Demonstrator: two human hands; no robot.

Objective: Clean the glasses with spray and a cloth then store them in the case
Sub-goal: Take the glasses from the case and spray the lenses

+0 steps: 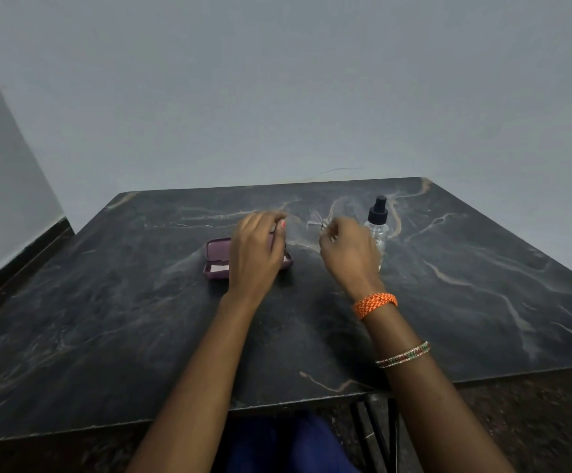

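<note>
We held the glasses (313, 224) just above the middle of the frame, lifted off the dark marble table (448, 302), between our two hands. They were thin and clear, hard to make out against the veined stone; only a dark hinge and a pale temple showed plainly. Our right hand (347, 250) had its fingers curled in and appeared to pinch the frame at that hinge. Our left hand (254, 250) was curled too, its fingertips reaching toward the other end of the glasses, though blur kept us from telling whether it truly gripped them. Holding by both ends, we judged, kept our fingers off the lenses.

Under the left hand, left of centre, the purple case (214, 264) lay open on the table, a pale lining or cloth showing inside; we could not tell which. Open and near, it stood ready to take the glasses, or had just yielded them. The spray bottle (378, 230), clear with a black nozzle, stood upright right of centre, just behind the right hand, within easy reach. We judged that the cleaning was about to begin.

An orange woven band (376, 303) and thin bangles (404, 355) circled the right wrist and forearm.
</note>
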